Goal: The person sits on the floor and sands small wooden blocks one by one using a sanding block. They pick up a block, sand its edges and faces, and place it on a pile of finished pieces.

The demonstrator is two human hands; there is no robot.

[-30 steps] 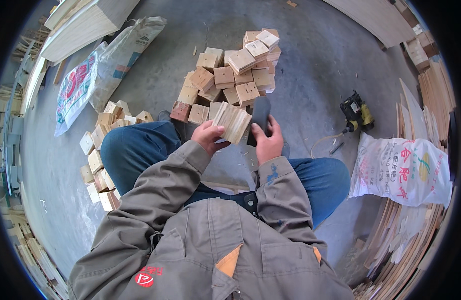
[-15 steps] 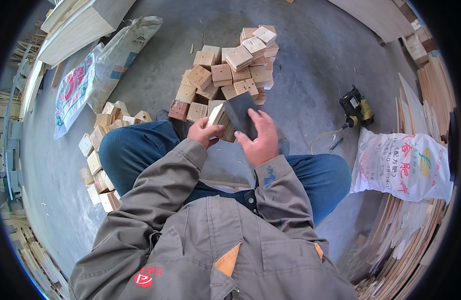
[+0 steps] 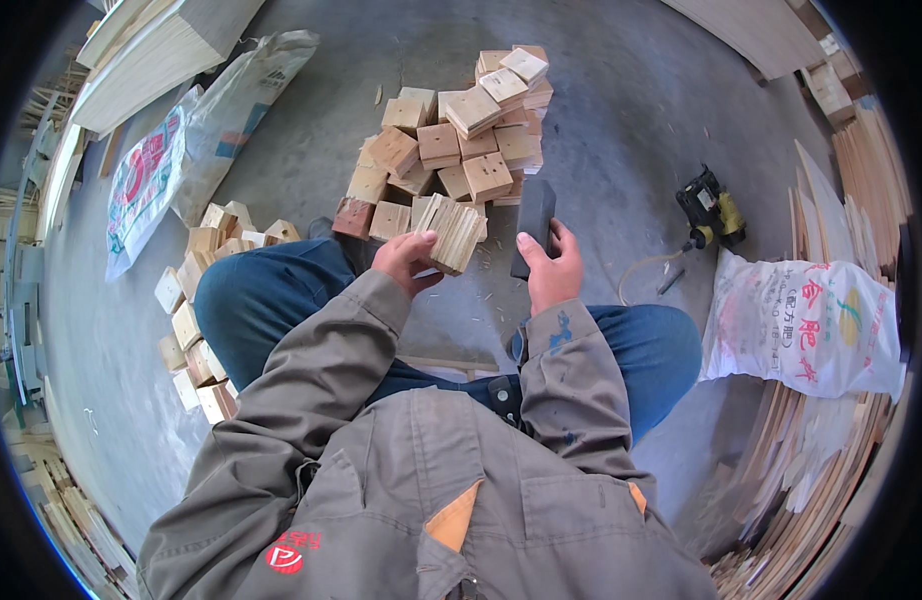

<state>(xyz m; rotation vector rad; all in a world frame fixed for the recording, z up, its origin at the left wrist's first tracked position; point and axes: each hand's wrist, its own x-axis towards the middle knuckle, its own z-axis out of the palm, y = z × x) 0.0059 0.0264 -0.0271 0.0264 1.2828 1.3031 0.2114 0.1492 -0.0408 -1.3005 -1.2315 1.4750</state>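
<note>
Between my knees, my left hand point(image 3: 405, 262) grips a layered plywood block point(image 3: 451, 233), its striped edges facing up. To the right of it, my right hand point(image 3: 554, 274) is closed on a dark grey rectangular sanding block point(image 3: 534, 215), held on edge with the thumb on the near side. The two held things are apart. Just beyond my hands lies a heap of similar wooden blocks point(image 3: 440, 146), several with small holes in their faces.
More wooden blocks point(image 3: 186, 325) lie beside my left knee. A yellow-and-black nail gun point(image 3: 716, 212) with a hose rests on the floor at right. White woven sacks point(image 3: 801, 325) point(image 3: 151, 185) lie on both sides, with stacked wood strips point(image 3: 816, 490) along the right edge.
My right hand has moved right, taking the sanding block off the plywood block and turning it on edge. The plywood block has been turned, so more of its layered side shows.
</note>
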